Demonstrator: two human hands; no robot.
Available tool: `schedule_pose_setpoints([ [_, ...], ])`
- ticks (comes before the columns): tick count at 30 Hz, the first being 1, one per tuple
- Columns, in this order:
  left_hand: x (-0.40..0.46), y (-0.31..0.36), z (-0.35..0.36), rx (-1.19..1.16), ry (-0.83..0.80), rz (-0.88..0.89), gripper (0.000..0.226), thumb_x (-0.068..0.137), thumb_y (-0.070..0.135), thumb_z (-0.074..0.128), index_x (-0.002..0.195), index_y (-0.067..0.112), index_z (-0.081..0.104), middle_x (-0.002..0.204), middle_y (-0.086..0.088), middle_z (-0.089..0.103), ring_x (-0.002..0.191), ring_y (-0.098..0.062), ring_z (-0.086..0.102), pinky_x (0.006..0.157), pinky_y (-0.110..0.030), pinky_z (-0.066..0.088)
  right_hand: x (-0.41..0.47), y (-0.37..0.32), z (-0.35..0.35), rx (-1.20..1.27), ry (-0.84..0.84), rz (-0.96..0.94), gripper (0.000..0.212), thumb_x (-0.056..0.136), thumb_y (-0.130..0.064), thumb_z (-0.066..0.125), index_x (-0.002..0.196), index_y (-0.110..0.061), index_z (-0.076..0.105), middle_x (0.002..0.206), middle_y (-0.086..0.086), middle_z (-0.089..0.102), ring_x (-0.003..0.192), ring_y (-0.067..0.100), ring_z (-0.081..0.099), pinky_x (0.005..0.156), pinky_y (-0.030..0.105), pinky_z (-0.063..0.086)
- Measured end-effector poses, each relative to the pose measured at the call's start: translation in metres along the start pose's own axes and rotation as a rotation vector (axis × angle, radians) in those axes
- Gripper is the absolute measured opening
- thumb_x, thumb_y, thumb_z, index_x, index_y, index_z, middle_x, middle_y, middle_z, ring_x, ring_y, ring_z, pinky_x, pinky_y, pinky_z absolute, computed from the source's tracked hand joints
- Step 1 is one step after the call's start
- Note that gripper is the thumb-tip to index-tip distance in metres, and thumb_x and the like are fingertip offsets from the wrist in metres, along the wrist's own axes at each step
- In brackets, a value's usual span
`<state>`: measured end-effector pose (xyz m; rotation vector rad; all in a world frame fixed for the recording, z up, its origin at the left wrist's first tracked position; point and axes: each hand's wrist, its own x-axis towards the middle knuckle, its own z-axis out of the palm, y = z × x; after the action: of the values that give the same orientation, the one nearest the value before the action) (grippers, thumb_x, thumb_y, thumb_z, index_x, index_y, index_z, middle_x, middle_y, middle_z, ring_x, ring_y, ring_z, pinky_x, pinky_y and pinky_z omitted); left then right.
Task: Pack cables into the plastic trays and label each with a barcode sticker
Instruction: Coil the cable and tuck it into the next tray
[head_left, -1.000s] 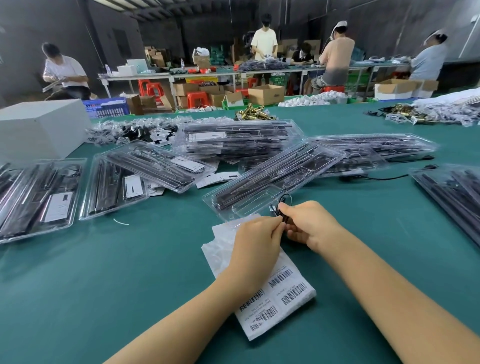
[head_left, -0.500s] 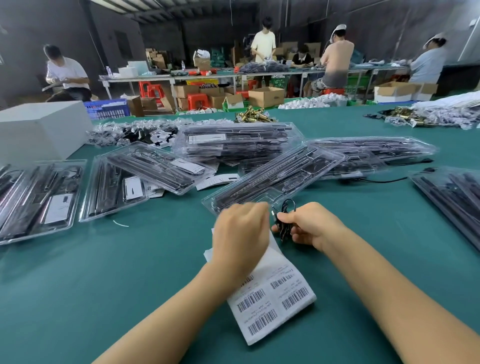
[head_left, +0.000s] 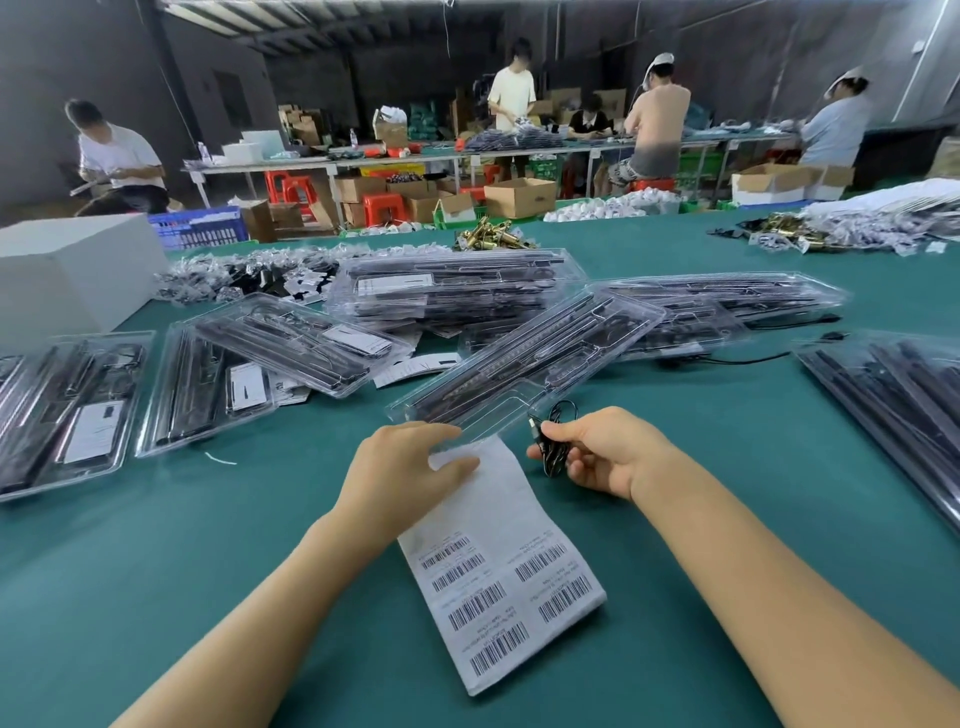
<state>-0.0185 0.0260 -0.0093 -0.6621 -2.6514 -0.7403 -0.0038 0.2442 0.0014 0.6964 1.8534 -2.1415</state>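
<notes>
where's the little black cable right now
In the head view the black cable is bunched in the right hand, just right of the barcode sheet and near the clear tray.

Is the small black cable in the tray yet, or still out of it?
Out. The right hand holds the coiled cable beside the tray, whose near compartment looks empty.

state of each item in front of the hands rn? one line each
left hand: fingers resting on the tray's near end
right hand: pinching the coiled cable
coiled black cable: bundled, held outside the tray
nearest plastic tray: open, near compartment unfilled
barcode sticker sheet: flat, top under the tray
</notes>
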Motion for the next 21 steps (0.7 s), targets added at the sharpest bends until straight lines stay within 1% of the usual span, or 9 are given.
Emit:
schedule_pose_setpoints([
  [2,0.001,-0.001,-0.001,0.012,-0.008,-0.009,0.031,0.086,0.046,0.063,0.111,0.029,0.070,0.106,0.008,0.071,0.102,-0.017,0.062,0.084,-0.027,0.045,0.001,0.001,0.000,0.006,-0.004,0.001,0.011,0.091,-0.009,0.062,0.081,-0.005,0.061,0.065,0.012,0.071,0.031,0.002,0.035,0.031,0.014,0.036],
  [5,0.002,0.002,0.002,0.258,-0.092,0.074,0.036,0.096,0.048,0.045,0.107,0.019,0.064,0.097,0.000,0.070,0.095,-0.026,0.062,0.078,-0.036,0.048,0.002,0.001,0.000,0.009,-0.008,0.000,0.009,0.091,-0.008,0.062,0.083,-0.005,0.061,0.066,0.013,0.072,0.031,0.002,0.036,0.031,0.014,0.036],
  [7,0.004,0.003,0.003,0.376,-0.135,0.134,0.039,0.100,0.046,0.033,0.099,0.016,0.057,0.090,-0.002,0.066,0.088,-0.030,0.061,0.068,-0.035,0.044,0.002,0.002,0.000,0.007,-0.010,0.000,0.008,0.091,-0.008,0.062,0.084,-0.005,0.061,0.068,0.013,0.072,0.031,0.002,0.036,0.031,0.015,0.036],
  [10,0.006,0.004,0.002,0.453,-0.110,0.190,0.040,0.102,0.041,0.029,0.093,0.015,0.058,0.081,-0.004,0.066,0.078,-0.033,0.061,0.059,-0.032,0.034,0.000,0.001,-0.001,0.011,-0.024,0.012,0.009,0.092,-0.008,0.061,0.084,-0.004,0.062,0.069,0.014,0.072,0.031,0.003,0.037,0.031,0.014,0.035],
  [11,0.005,0.005,0.001,0.466,-0.086,0.224,0.037,0.102,0.038,0.033,0.090,0.014,0.059,0.076,-0.004,0.066,0.072,-0.034,0.060,0.056,-0.031,0.033,0.000,0.001,-0.001,0.015,-0.031,0.017,0.010,0.092,-0.009,0.060,0.083,-0.004,0.062,0.070,0.014,0.072,0.031,0.003,0.036,0.031,0.014,0.035],
  [13,0.003,0.008,-0.001,0.475,-0.052,0.330,0.026,0.094,0.026,0.059,0.074,0.009,0.057,0.054,-0.006,0.058,0.046,-0.033,0.053,0.043,-0.026,0.027,-0.002,0.000,-0.001,0.018,-0.044,0.025,0.013,0.093,-0.009,0.060,0.081,-0.005,0.063,0.070,0.014,0.072,0.031,0.003,0.036,0.031,0.014,0.035],
  [15,0.001,0.016,-0.007,0.530,-0.042,0.366,0.035,0.073,0.014,0.082,0.059,0.009,0.051,0.035,-0.002,0.042,0.025,-0.025,0.028,0.041,-0.015,0.007,-0.005,-0.001,0.000,0.020,-0.048,0.027,0.015,0.093,-0.009,0.059,0.079,-0.006,0.063,0.069,0.013,0.072,0.031,0.003,0.035,0.031,0.014,0.034],
  [17,0.001,0.019,-0.009,0.528,-0.033,0.363,0.038,0.066,0.010,0.086,0.057,0.010,0.048,0.031,0.001,0.036,0.027,-0.021,0.014,0.045,-0.013,0.000,-0.007,-0.002,0.001,0.037,-0.048,0.033,0.014,0.094,-0.009,0.058,0.080,-0.006,0.061,0.068,0.012,0.072,0.031,0.003,0.035,0.031,0.014,0.034],
  [21,0.000,0.026,-0.010,0.390,-0.032,0.337,0.033,0.076,0.009,0.078,0.063,0.007,0.048,0.033,-0.001,0.035,0.029,-0.022,0.013,0.043,-0.014,0.004,-0.012,-0.006,0.001,0.164,-0.062,0.085,0.013,0.096,-0.009,0.055,0.084,-0.004,0.056,0.066,0.010,0.071,0.029,0.002,0.031,0.030,0.013,0.034],
])
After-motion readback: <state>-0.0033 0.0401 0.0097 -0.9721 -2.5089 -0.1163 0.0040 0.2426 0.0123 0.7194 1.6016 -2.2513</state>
